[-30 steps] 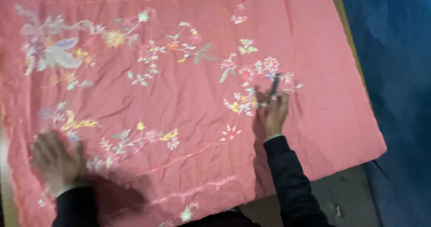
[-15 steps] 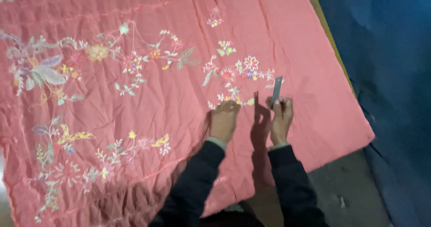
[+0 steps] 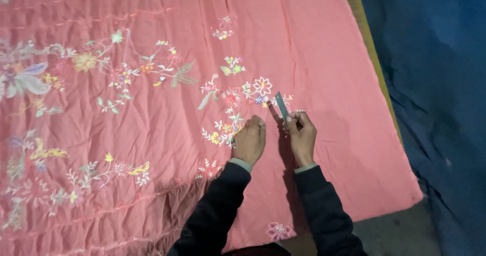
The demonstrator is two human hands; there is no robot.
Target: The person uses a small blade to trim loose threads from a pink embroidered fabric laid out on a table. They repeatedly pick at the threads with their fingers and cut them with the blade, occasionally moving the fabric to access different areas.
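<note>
Trimming is under way at the embroidered flowers [image 3: 238, 101] on the pink cloth [image 3: 324, 48], near its right edge. A small grey blade [image 3: 281, 105] is pinched in the curled fingers of the right hand [image 3: 302, 137], its tip pointed up into the stitching. The left hand [image 3: 249, 140] is closed into a loose fist and pressed on the cloth just beside it, fingers curled. The cloth is best kept taut and flat under that fist, so only loose threads are caught, not the weave. Wrinkles nearby could snag. The counter [image 3: 367, 43] edge shows as a yellowish strip; beyond it lies blue fabric [image 3: 435, 84].
</note>
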